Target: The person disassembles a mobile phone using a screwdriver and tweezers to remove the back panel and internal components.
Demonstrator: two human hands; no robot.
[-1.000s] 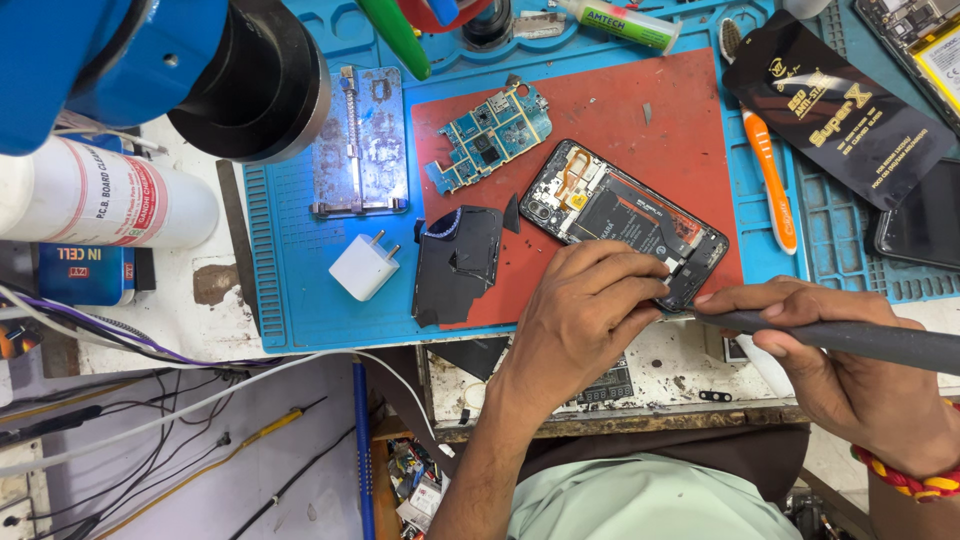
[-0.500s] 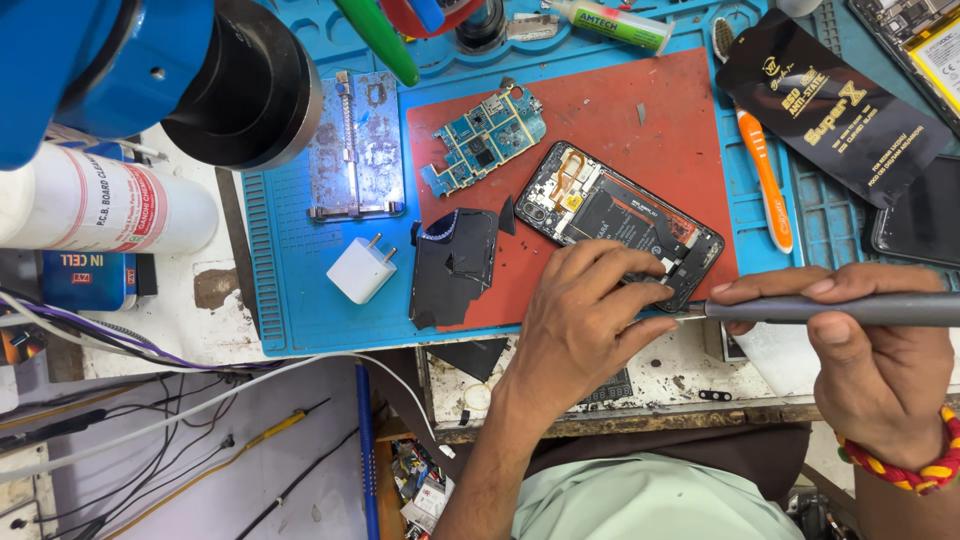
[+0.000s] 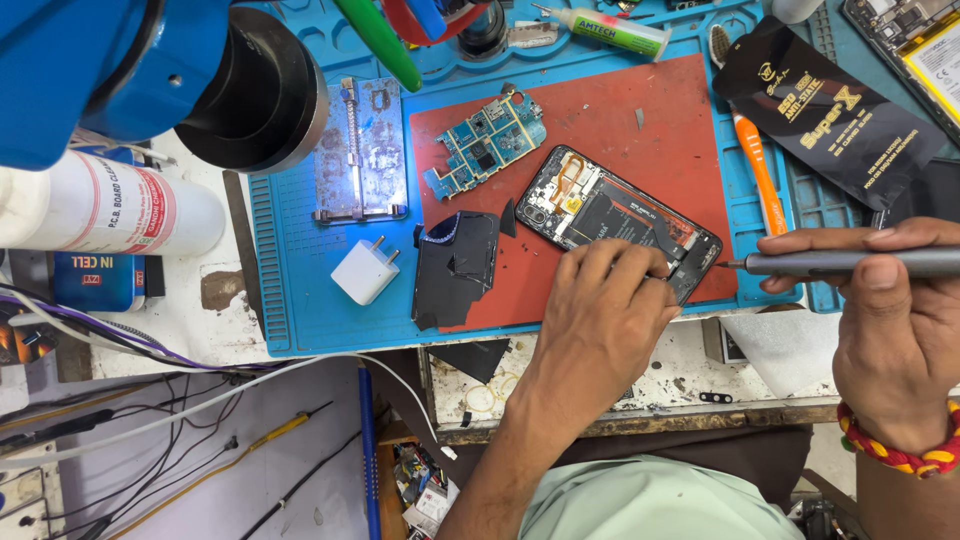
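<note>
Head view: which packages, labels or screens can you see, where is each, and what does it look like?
Black pouch: upper right, flat, glossy black with gold print.
White spray can: far left, lying down, white with red and blue label.
Blue box: below the can, blue with white print.
Glue tube: top centre, small, clear with green label.
Yellow-labelled battery: top right corner, in an opened device.
No lit screen.

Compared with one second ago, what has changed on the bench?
The right hand lifted the screwdriver from low beside the phone until level, tip at its lower corner. The left hand stayed on the phone; the circuit board and charger did not move.
</note>
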